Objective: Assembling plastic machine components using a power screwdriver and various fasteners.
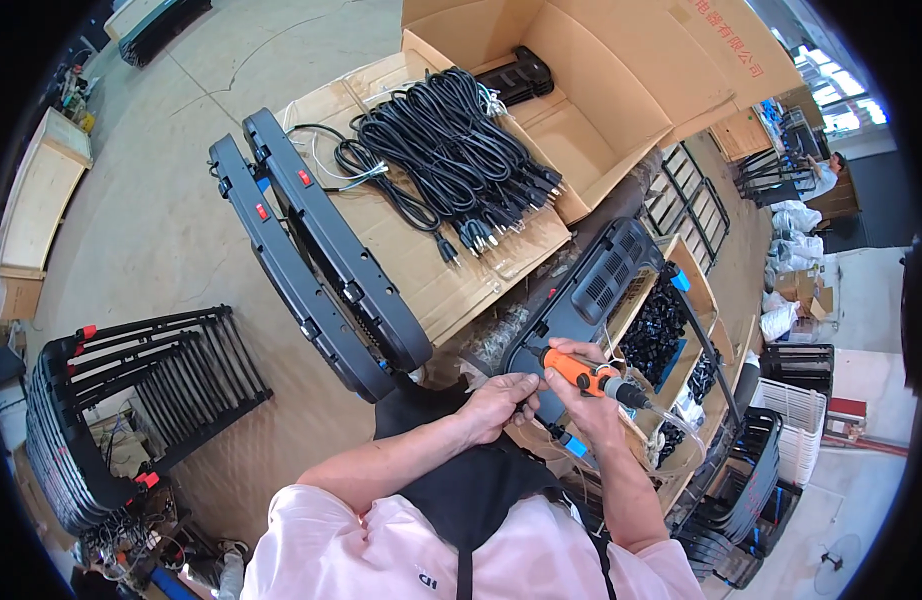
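Observation:
My right hand (589,405) is wrapped round an orange powered screwdriver (573,370) with a grey rear end and a clear hose. Its tip points left over the near end of a long black plastic housing (571,310), which has a vented panel and a small red part. Beside that end, my left hand (496,408) is closed with fingertips pinched together; what they hold is too small or hidden to make out. Two similar long black housings (331,255) with red switches stand side by side to the left.
Bundled black power cords (446,160) lie on cardboard ahead, beside an open cardboard box (581,130) with black parts inside. On the right, a wooden compartment tray (693,385) holds small black pieces. Black frames (171,390) stand stacked at left. Another person (824,175) is far right.

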A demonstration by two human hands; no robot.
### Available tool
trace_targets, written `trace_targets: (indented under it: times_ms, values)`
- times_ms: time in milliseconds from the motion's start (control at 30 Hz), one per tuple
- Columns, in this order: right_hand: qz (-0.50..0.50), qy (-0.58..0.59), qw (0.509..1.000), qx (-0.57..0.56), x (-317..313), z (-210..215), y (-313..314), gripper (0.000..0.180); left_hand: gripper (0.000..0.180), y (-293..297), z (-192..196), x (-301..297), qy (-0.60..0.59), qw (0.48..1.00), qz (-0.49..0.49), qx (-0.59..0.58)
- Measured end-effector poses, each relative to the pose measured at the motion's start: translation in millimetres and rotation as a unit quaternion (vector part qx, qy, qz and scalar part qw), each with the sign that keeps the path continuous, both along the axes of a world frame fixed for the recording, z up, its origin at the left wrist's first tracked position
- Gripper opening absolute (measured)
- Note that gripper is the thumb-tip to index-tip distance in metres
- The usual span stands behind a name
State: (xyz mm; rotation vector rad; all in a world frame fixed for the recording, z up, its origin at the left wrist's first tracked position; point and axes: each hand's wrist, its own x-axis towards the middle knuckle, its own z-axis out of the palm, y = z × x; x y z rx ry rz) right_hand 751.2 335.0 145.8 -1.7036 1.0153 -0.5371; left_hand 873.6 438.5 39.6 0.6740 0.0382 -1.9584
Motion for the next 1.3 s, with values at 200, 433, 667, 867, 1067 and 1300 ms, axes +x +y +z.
trace_targets:
  times_ms: [200,433,667,867,1067,1300]
  values:
    - [0.010,0.000,1.000,0.002,1.6,-3.1,2.7,0.035,0.022,8.7,-1.3,6.3,-0.086,0.996,-0.011,0.013]
    - [-0.013,0.017,1.000,-0.001,10.4,9.2,2.7,0.040,0.024,4.8,10.7,18.6,-0.030,0.993,0.078,0.080]
    - [-0.044,-0.098,0.994,0.025,-13.1,48.2,3.1,0.056,0.027,-29.7,10.6,22.1,0.042,0.985,0.107,0.132]
    - [-0.072,-0.118,0.990,0.016,-51.3,53.7,-16.8,0.055,0.023,-78.2,19.9,-10.2,0.097,0.987,0.094,0.090]
    - [-0.106,-0.127,0.986,-0.003,-111.4,61.3,-60.2,0.055,0.021,-129.8,34.1,-58.9,0.096,0.990,0.041,0.098]
    - [-0.146,-0.111,0.983,0.012,-168.1,58.7,-139.5,0.056,0.029,-219.0,30.3,-131.8,0.122,0.986,0.030,0.112]
